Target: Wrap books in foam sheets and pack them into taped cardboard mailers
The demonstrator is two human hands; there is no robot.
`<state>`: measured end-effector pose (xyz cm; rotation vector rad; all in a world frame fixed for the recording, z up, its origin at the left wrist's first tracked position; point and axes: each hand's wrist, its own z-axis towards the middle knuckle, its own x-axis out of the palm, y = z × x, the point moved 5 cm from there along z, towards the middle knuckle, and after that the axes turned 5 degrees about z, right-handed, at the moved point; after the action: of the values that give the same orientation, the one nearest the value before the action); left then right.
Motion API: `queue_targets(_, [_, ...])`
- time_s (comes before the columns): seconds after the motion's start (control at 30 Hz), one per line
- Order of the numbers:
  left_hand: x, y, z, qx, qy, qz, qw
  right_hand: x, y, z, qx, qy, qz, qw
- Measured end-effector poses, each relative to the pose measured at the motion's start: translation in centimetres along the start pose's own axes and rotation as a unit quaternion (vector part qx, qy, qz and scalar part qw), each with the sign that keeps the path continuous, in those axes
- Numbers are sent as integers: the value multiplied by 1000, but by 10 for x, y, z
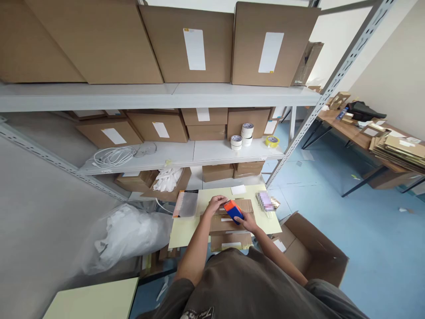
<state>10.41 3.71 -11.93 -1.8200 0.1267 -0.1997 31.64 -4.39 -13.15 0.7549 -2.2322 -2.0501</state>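
A small orange and blue box (235, 212) is tilted above the pale yellow table (186, 235). My right hand (247, 220) grips its blue lower end, with the fingers wrapped round the side. At the orange end, the fingers of my left hand (216, 204) are pinched together against the edge; what exactly they pinch is too small to make out. Beneath both hands lies an open cardboard box (215, 227) with its flaps spread toward me. To its left is a clear plastic sleeve (186, 204), and to its right a blurred purple and white item (265, 201).
Ahead rises a metal shelf (212, 150) with cartons, a white cable coil (114, 156) and tape rolls (246, 130). A big open carton (308, 248) stands on the floor at right. White plastic wrap (129, 235) bulges at left. A desk (358, 133) stands far right.
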Motion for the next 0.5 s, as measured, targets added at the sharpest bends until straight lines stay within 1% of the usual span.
queue_targets(0.13, [-2, -5, -9, 59, -92, 56, 992, -7, 11, 1, 6, -14, -60, 998])
queue_targets(0.23, [-5, 0, -22, 67, -163, 83, 981, -17, 18, 2, 20, -37, -101, 994])
queue_targets(0.3, [-10, 5, -31, 62, -223, 87, 969, -27, 21, 3, 33, -41, -105, 993])
queue_targets(0.37, [-16, 11, -39, 49, -273, 87, 957, -37, 24, 4, 41, -31, -103, 993])
queue_targets(0.43, [-18, 18, -46, 25, -299, 93, 949, -46, 28, 6, 39, -14, -108, 993])
queue_targets(0.5, [-16, 26, -49, -11, -297, 119, 947, -53, 34, 8, 32, 2, -124, 992])
